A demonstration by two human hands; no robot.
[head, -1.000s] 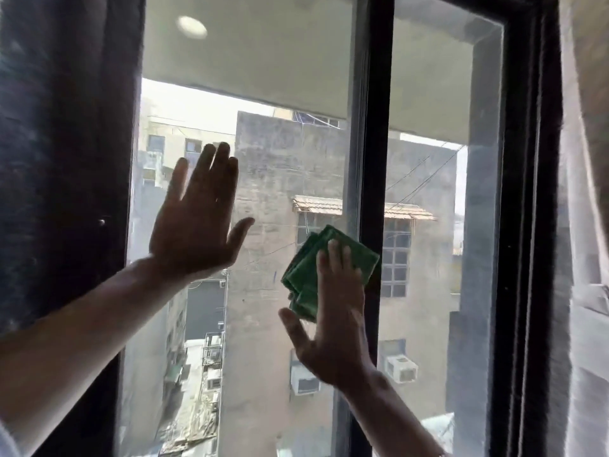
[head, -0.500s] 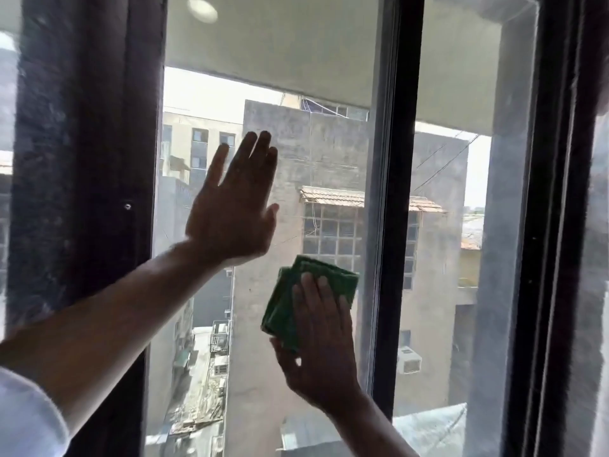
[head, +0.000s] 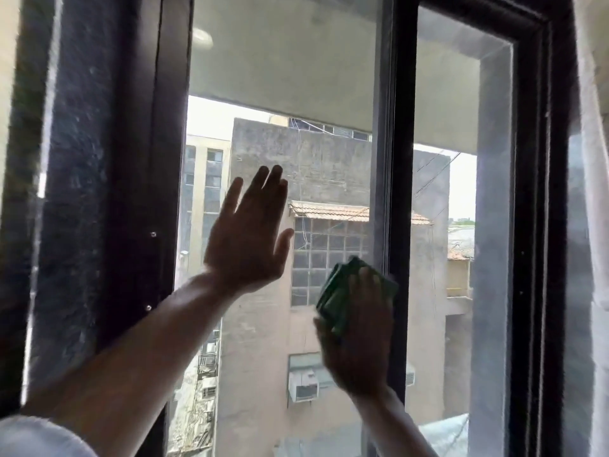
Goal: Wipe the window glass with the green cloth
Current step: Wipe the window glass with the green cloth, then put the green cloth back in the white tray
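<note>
The window glass (head: 280, 77) fills the middle, a tall pane between dark frame bars. My left hand (head: 245, 239) lies flat on the glass, fingers spread and pointing up, holding nothing. My right hand (head: 359, 338) presses the folded green cloth (head: 336, 295) against the lower right part of the same pane, right beside the central bar. My fingers cover most of the cloth; its left and top edges stick out.
A dark central frame bar (head: 400, 159) splits the window, with a narrower pane (head: 461, 225) to its right. A wide dark frame post (head: 108, 192) stands at the left, another dark frame (head: 540, 225) at the right. Grey buildings show outside.
My right hand has slid the cloth to the right, up to the central bar. My left hand stays flat on the glass. The view has shifted and shows more of the upper pane.
</note>
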